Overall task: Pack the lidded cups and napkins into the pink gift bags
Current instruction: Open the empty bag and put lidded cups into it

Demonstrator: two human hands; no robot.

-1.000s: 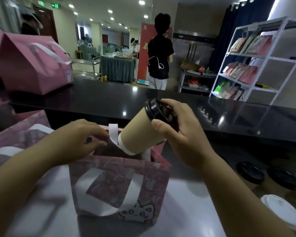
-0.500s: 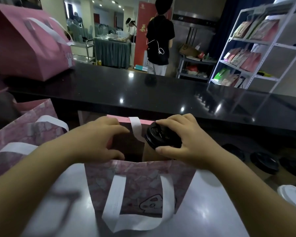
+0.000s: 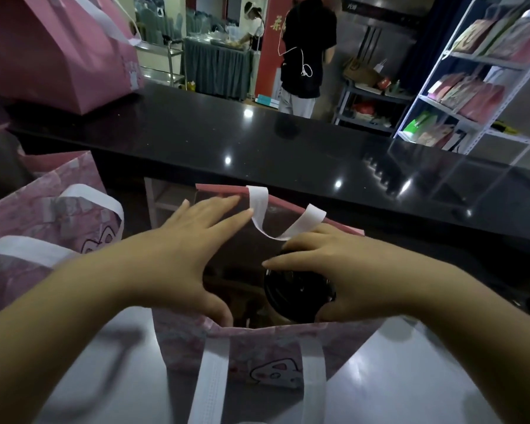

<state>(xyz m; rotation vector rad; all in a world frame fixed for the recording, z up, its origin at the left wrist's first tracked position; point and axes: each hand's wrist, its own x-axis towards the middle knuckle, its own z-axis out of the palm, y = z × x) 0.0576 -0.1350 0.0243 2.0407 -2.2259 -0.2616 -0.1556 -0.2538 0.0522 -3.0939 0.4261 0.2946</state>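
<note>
A pink gift bag point(image 3: 257, 359) with white ribbon handles stands open on the pale counter in front of me. A cup with a black lid point(image 3: 294, 296) sits down inside it at the right, only its lid showing. My right hand point(image 3: 343, 270) is curled around that lid. My left hand point(image 3: 181, 255) rests over the bag's left side with fingers spread, the thumb pressing the near rim outward. No napkins are visible.
A second pink bag point(image 3: 52, 228) stands at the left, and a larger closed pink bag point(image 3: 58, 47) sits on the black raised counter point(image 3: 288, 154) behind. A white shelf rack point(image 3: 478, 81) stands at the far right. Two people stand in the background.
The cup has gone from tilted above the bag to upright and deep inside it, my right hand following it down. My left hand has opened and spread over the bag's mouth.
</note>
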